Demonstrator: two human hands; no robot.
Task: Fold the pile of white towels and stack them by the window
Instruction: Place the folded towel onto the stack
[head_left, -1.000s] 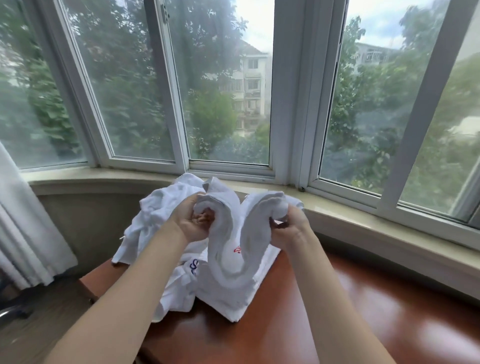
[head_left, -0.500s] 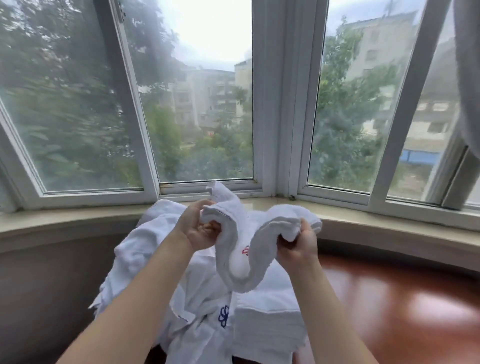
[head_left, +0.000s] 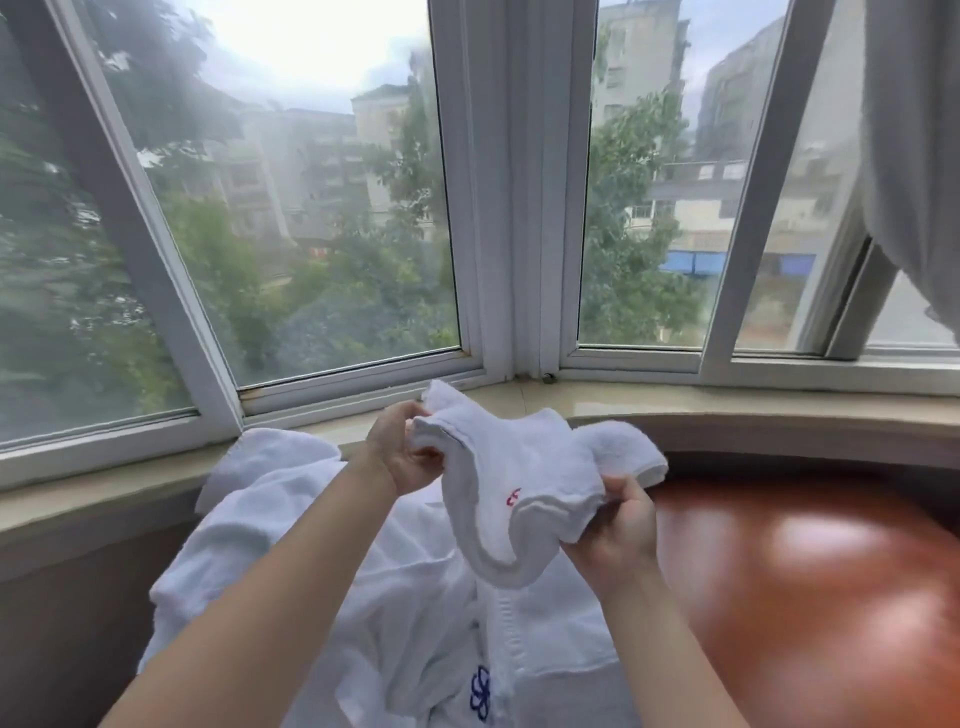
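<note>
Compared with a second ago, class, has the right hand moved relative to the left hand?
Yes. The right hand has dropped lower than the left hand; earlier they held the towel level, in front of the window sill.

At frame centre, a left hand (head_left: 402, 451) and right hand (head_left: 618, 535) grip a sagging white towel (head_left: 511, 483) above a rumpled towel pile (head_left: 332, 587), reddish table (head_left: 810, 582) at lower right, windowsill (head_left: 727, 402) behind.

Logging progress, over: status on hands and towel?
Left hand and right hand both gripping white towel, sagging between them. Unfolded pile beneath. Windowsill unobstructed.
</note>
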